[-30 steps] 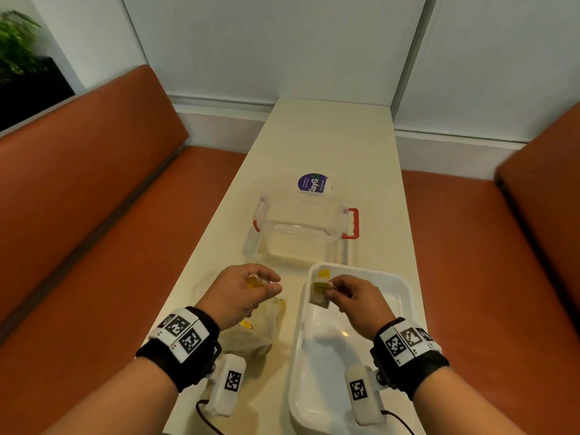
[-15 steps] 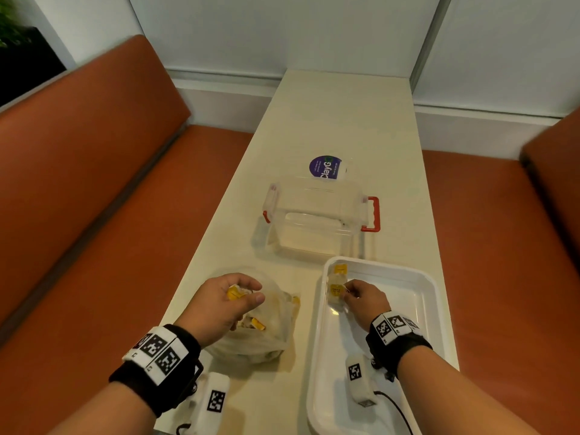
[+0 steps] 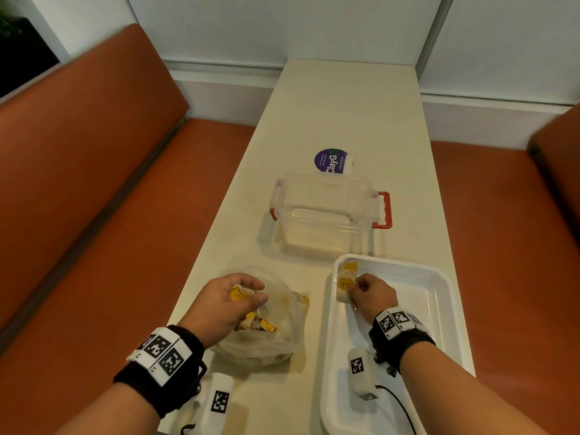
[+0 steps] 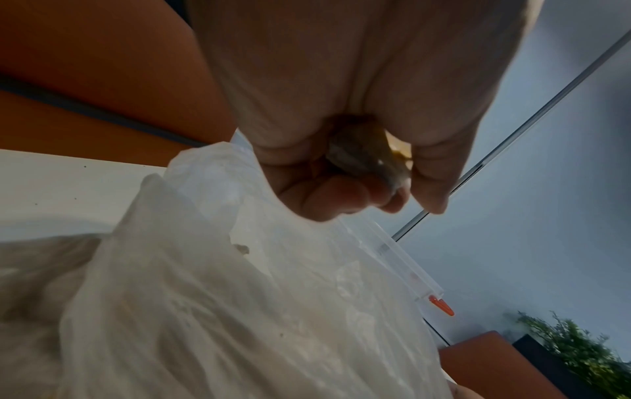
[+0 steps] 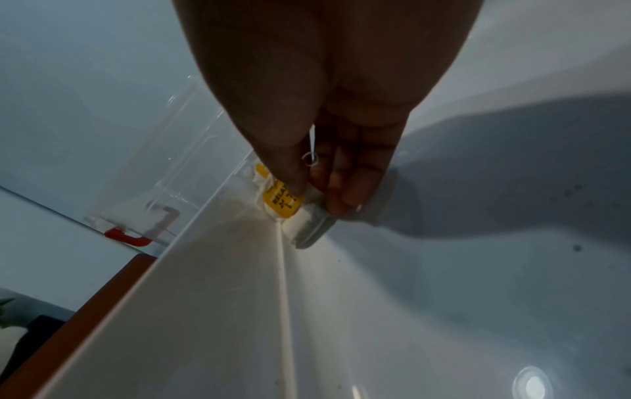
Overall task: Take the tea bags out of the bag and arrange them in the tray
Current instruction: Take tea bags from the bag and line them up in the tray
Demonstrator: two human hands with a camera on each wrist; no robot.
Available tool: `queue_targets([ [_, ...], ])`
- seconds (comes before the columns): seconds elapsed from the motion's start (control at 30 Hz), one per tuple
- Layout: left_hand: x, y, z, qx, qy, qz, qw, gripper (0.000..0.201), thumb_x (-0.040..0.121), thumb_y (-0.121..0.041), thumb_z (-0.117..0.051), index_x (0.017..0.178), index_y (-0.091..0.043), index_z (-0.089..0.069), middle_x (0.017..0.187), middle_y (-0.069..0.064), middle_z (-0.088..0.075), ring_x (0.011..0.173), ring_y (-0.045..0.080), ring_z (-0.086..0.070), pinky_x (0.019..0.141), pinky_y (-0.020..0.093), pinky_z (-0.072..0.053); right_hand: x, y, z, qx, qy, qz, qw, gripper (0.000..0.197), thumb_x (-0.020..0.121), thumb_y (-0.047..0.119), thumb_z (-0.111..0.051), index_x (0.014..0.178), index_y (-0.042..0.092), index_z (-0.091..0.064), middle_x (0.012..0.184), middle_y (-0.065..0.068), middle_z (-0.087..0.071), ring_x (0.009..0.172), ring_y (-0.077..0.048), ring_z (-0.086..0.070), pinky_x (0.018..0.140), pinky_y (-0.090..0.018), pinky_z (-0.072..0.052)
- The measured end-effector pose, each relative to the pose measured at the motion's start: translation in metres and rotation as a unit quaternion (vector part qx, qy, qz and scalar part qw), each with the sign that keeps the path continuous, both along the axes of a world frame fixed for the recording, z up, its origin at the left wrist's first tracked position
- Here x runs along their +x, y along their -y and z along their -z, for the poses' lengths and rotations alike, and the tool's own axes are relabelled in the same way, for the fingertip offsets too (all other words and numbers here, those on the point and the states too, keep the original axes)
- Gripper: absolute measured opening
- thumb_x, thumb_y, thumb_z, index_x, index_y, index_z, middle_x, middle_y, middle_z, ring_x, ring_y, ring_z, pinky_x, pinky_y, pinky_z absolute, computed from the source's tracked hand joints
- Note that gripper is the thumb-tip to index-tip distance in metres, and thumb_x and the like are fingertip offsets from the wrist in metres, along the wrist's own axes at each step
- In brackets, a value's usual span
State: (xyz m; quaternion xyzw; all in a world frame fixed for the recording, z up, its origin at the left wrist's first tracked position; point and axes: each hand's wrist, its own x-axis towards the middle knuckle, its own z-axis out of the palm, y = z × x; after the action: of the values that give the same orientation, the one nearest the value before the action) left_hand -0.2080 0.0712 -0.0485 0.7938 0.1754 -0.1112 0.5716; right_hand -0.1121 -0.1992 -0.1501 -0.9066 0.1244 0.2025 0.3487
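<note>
Lowered since the earlier frame, a yellow-tagged tea bag is pinched by the right hand against the far-left wall of the white plastic tray, while another tea bag is gripped by the left hand above the crumpled clear plastic bag on the cream table.

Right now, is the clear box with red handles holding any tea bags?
No, the clear box looks empty in the head view; tea bags show only elsewhere.
</note>
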Motion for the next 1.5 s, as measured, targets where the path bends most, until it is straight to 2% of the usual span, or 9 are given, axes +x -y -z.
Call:
queue_targets([
  [0.27,-0.004,0.002,0.008,-0.087,-0.022,-0.033,0.995,0.023,0.078,-0.019,-0.079,0.087,-0.006,-0.062,0.056,0.008,-0.053,0.046,0.017,-0.045,0.047,0.028,-0.042,-0.003,0.002,-0.002,0.001,0.010,0.013,1.000,0.005,0.087,0.024,-0.062,0.088,0.021,-0.059,0.083,0.000,-0.066,0.081,-0.020,-0.061,0.072,-0.027,-0.045],
  [0.37,-0.005,0.006,0.009,-0.227,-0.050,-0.104,0.967,0.041,0.075,-0.042,-0.074,0.089,-0.006,-0.058,0.069,0.009,-0.051,0.051,0.017,-0.044,0.047,0.027,-0.038,-0.008,0.008,-0.004,0.029,0.022,0.034,0.999,0.013,0.084,0.026,-0.067,0.092,0.021,-0.057,0.088,0.001,-0.067,0.085,-0.021,-0.065,0.085,-0.034,-0.051],
  [0.5,-0.005,0.012,0.004,-0.324,-0.105,-0.177,0.924,0.068,0.083,-0.072,-0.038,0.092,-0.008,-0.058,0.077,0.013,-0.055,0.054,0.021,-0.043,0.050,0.028,-0.037,-0.019,0.005,-0.028,0.037,0.099,0.016,0.994,0.022,0.086,0.025,-0.067,0.105,0.014,-0.060,0.100,0.000,-0.063,0.090,-0.016,-0.054,0.085,-0.026,-0.041],
  [0.77,-0.004,0.037,0.000,-0.325,-0.097,-0.145,0.930,0.084,0.088,-0.074,-0.014,0.098,-0.004,-0.058,0.069,0.014,-0.052,0.053,0.021,-0.045,0.050,0.029,-0.037,-0.046,-0.072,-0.113,0.121,0.172,-0.261,0.942,0.023,0.085,0.038,-0.068,0.105,0.026,-0.069,0.088,0.016,-0.061,0.067,0.004,-0.051,0.068,-0.013,-0.039],
  [0.87,-0.004,0.044,-0.004,-0.335,-0.094,-0.120,0.930,0.090,0.085,-0.076,-0.013,0.107,-0.002,-0.058,0.062,0.009,-0.041,0.053,0.020,-0.042,0.050,0.029,-0.035,-0.048,-0.087,-0.118,0.092,0.169,-0.320,0.928,0.032,0.081,0.042,-0.070,0.109,0.028,-0.067,0.095,0.012,-0.059,0.071,0.005,-0.046,0.069,-0.017,-0.036],
  [1.03,-0.003,0.051,-0.009,-0.339,-0.076,-0.112,0.931,0.089,0.086,-0.075,-0.016,0.113,0.000,-0.054,0.062,0.010,-0.044,0.052,0.020,-0.045,0.049,0.028,-0.037,-0.050,-0.085,-0.122,0.097,0.197,-0.313,0.924,0.007,0.083,0.030,-0.069,0.089,0.027,-0.068,0.094,0.011,-0.056,0.074,0.000,-0.047,0.065,-0.011,-0.035],
  [1.27,-0.005,0.056,-0.011,-0.379,-0.107,-0.144,0.908,0.073,0.089,-0.074,-0.024,0.092,-0.011,-0.062,0.065,0.006,-0.055,0.057,0.020,-0.046,0.054,0.030,-0.039,-0.049,-0.076,-0.140,0.197,0.158,-0.278,0.927,0.010,0.085,0.027,-0.069,0.080,0.033,-0.063,0.079,0.003,-0.069,0.067,-0.002,-0.057,0.063,-0.014,-0.043],
  [1.4,-0.002,0.054,-0.007,-0.379,-0.101,-0.161,0.906,0.073,0.084,-0.077,-0.033,0.103,-0.013,-0.064,0.073,0.007,-0.054,0.056,0.017,-0.045,0.050,0.028,-0.037,-0.043,-0.070,-0.145,0.239,0.158,-0.261,0.922,0.007,0.085,0.028,-0.070,0.080,0.032,-0.066,0.081,0.006,-0.069,0.073,-0.005,-0.058,0.074,-0.030,-0.050],
  [1.5,-0.002,0.041,-0.010,-0.321,-0.011,-0.131,0.938,0.073,0.069,-0.076,-0.054,0.100,-0.010,-0.059,0.075,0.007,-0.050,0.052,0.014,-0.041,0.045,0.025,-0.033,-0.037,-0.063,-0.151,0.245,0.161,-0.251,0.922,0.007,0.085,0.026,-0.070,0.080,0.030,-0.067,0.082,0.005,-0.069,0.076,-0.012,-0.061,0.078,-0.037,-0.052],
])
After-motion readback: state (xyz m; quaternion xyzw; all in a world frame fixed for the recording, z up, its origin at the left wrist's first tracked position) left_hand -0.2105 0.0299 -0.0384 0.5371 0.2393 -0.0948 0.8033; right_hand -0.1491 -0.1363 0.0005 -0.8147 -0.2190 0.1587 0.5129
